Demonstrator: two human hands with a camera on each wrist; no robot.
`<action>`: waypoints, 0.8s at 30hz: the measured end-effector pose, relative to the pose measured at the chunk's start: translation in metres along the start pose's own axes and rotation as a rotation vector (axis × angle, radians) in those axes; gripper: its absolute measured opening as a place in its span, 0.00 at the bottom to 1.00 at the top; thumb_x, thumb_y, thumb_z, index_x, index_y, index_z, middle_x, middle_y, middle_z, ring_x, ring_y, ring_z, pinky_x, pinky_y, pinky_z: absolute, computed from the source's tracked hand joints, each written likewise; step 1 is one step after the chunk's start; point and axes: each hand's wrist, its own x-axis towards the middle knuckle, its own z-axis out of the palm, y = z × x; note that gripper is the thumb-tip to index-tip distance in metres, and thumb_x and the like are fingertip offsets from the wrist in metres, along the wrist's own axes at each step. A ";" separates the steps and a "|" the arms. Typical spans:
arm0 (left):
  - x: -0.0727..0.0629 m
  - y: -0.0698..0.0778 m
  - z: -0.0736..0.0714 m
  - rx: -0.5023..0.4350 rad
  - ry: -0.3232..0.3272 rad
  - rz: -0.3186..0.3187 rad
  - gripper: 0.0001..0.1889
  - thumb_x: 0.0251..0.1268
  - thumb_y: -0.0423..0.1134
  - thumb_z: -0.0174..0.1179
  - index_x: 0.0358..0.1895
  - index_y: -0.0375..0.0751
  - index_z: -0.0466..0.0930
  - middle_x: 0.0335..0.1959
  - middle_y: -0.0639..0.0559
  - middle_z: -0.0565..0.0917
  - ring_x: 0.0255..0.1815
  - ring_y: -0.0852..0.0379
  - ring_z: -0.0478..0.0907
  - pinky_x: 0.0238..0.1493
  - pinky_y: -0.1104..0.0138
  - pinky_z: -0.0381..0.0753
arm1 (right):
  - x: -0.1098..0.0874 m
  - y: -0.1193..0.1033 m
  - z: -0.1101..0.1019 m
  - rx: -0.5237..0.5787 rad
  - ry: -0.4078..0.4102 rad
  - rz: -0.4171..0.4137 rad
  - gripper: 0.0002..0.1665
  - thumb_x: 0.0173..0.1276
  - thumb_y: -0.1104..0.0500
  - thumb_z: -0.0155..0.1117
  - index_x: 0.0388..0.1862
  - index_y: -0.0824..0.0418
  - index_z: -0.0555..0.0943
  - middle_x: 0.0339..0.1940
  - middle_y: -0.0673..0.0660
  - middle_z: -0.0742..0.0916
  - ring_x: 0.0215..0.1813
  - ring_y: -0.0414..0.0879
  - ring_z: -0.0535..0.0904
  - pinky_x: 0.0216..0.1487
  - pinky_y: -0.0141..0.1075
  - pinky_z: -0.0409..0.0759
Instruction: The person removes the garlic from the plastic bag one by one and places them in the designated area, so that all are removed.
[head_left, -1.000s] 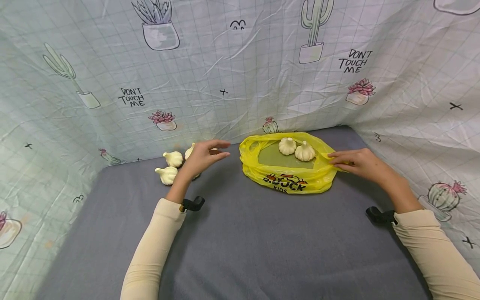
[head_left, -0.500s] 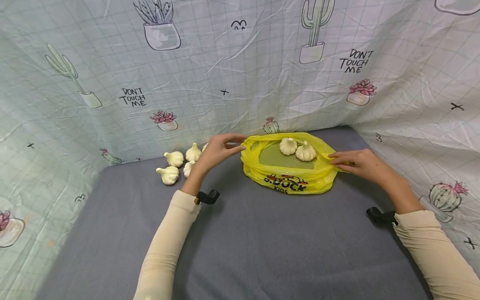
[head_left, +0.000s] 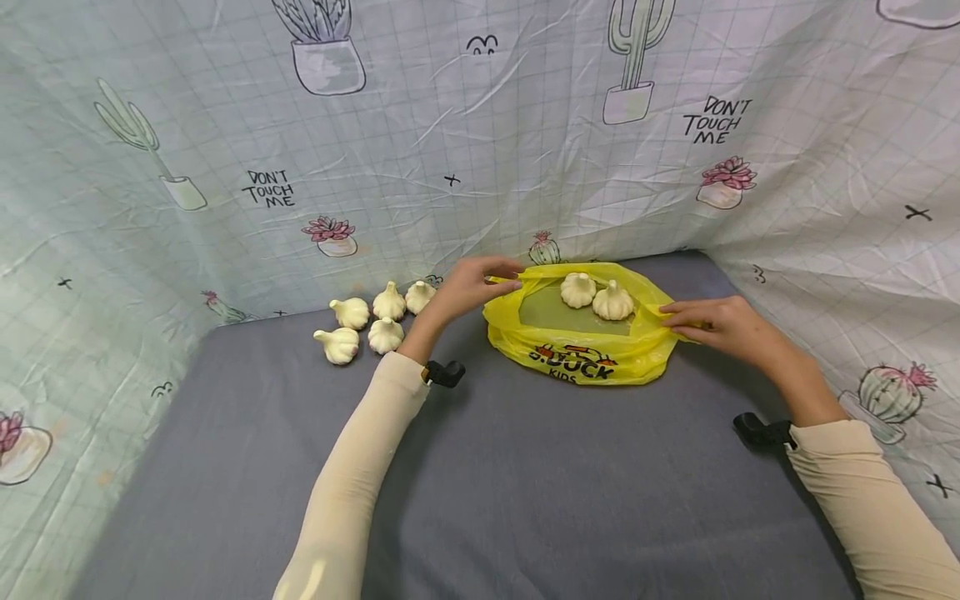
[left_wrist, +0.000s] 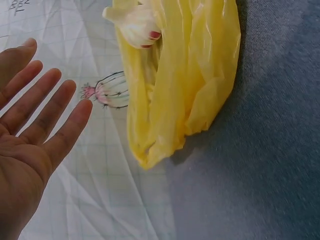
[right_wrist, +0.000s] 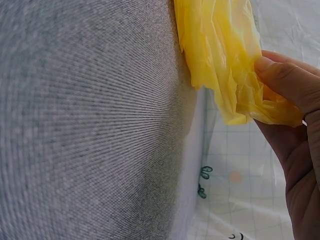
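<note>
A yellow plastic bag (head_left: 577, 354) with printed lettering lies with its mouth spread wide. Two garlic bulbs (head_left: 613, 302) sit inside toward its back; one garlic bulb (left_wrist: 135, 25) shows over the rim in the left wrist view. My right hand (head_left: 716, 325) pinches the bag's right end between thumb and fingers, bunching the thin film (right_wrist: 245, 95). Over the bag's left end is my left hand (head_left: 476, 287), holding nothing. Its fingers look straight and spread in the left wrist view, apart from the yellow film.
Left of the bag, several loose garlic bulbs (head_left: 386, 335) stand grouped on the grey cloth-covered table (head_left: 570, 492). A hanging sheet (head_left: 420, 125) printed with cacti rises right behind the table and along its sides.
My left hand has moved right, from beside the loose garlic bulbs to over the bag's left end. My right hand keeps its pinch in the same place.
</note>
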 end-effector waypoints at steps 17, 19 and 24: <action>0.063 0.013 0.042 0.023 -0.195 -0.059 0.24 0.73 0.46 0.64 0.69 0.47 0.77 0.69 0.51 0.77 0.68 0.52 0.76 0.64 0.61 0.77 | 0.004 0.004 0.003 -0.002 -0.008 -0.019 0.19 0.47 0.76 0.78 0.39 0.62 0.92 0.45 0.62 0.91 0.39 0.43 0.89 0.28 0.22 0.72; 0.067 0.014 0.044 0.009 -0.199 -0.066 0.24 0.73 0.45 0.64 0.70 0.47 0.76 0.70 0.50 0.76 0.69 0.51 0.74 0.65 0.60 0.77 | 0.005 0.003 0.003 -0.005 -0.011 -0.019 0.21 0.45 0.77 0.78 0.39 0.62 0.92 0.45 0.62 0.91 0.40 0.42 0.89 0.29 0.22 0.72; 0.079 0.013 0.049 -0.018 -0.213 -0.054 0.25 0.73 0.42 0.64 0.70 0.42 0.75 0.70 0.47 0.76 0.71 0.49 0.73 0.67 0.62 0.74 | 0.004 0.003 0.003 0.002 -0.021 -0.007 0.22 0.44 0.78 0.78 0.39 0.62 0.92 0.45 0.61 0.91 0.39 0.39 0.88 0.31 0.21 0.73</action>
